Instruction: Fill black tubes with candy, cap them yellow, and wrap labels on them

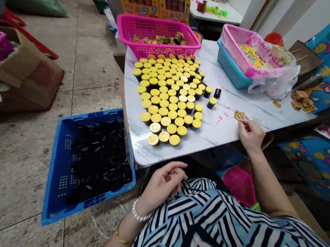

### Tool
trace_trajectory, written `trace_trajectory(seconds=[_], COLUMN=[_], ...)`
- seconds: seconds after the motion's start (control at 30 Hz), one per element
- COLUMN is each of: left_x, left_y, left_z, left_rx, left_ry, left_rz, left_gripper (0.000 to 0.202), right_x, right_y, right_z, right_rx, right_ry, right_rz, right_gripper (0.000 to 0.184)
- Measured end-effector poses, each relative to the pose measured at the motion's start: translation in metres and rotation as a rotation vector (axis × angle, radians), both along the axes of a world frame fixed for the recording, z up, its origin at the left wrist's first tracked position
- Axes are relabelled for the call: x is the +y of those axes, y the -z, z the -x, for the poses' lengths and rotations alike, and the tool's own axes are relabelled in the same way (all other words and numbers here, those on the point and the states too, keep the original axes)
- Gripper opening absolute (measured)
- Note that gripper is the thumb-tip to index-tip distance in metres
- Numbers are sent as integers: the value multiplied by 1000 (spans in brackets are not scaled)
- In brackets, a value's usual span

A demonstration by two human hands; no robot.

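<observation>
My left hand (169,177) rests over my lap in front of the table edge. Its fingers are loosely bent and a little apart, with nothing in them. At the table's front edge my right hand (251,133) is closed in a pinch at the near edge of a small yellow printed label (240,115). Left of it lie tiny pink and yellow beads (220,118). Beyond these stand a black pot with a yellow lid (211,103) and a black pot (217,93). Many yellow-lidded black pots (164,111) stand packed together on the table's left half.
Behind the pots stands a pink basket (159,48) of wrapped pieces. A pink basket with colourful beads (246,67) sits in a blue basket (231,70) at right. More labels (303,101) lie near the right edge. A blue crate (52,184) of black pieces is left of the table.
</observation>
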State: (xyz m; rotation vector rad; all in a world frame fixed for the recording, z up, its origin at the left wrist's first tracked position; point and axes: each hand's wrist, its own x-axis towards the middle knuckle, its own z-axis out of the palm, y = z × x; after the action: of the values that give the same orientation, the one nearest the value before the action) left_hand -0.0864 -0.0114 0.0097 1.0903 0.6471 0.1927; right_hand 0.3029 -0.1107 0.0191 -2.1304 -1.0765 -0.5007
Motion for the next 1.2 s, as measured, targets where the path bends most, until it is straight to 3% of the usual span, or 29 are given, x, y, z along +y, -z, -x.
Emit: trace_trajectory(seconds=[0.07,0.17,0.37,0.53,0.6,0.7,0.77,0.83,0.93,1.0,1.1,1.2], left_x=[1,3,3,2,-2,-10,-14,-15,-15,-15,-16,-16], left_y=[-9,-14,-16,-18,-19,-22,-23,-21,-12,-6,1,5], left_z=[-10,-11,15,3,-8,-23,-31,-36,-32,-23,-10,-5], left_rx=[-27,-51,8,-53,-88,-114,-104,-109,-99,-59,-5,25], left_ry=[-4,-112,-330,-268,-190,-137,-163,-200,-243,-274,-385,-589], left_rz=[-117,-271,-377,-397,-356,-276,-204,-122,-71,-70,-69,-162], left_gripper=[45,39,27,24,25,29,37,45,43,40,44,44], right_x=[1,2,-1,0,-2,-1,2,6,9,12,13,9], right_y=[5,6,19,14,4,-11,-14,-11,0,8,11,4], right_z=[-14,-36,-67,-77,-60,6,68,126,182,197,197,194], right_rx=[-60,-56,33,87,75,59,117,263,352,485,879,1133], right_ry=[60,155,35,-2,6,-92,-295,-638,-956,-991,-915,-776], right_rz=[21,37,38,-72,-165,-258,-229,-136,-57,-31,-15,49], right_gripper=[26,25,10,10,10,11,8,17,37,51,65,41])
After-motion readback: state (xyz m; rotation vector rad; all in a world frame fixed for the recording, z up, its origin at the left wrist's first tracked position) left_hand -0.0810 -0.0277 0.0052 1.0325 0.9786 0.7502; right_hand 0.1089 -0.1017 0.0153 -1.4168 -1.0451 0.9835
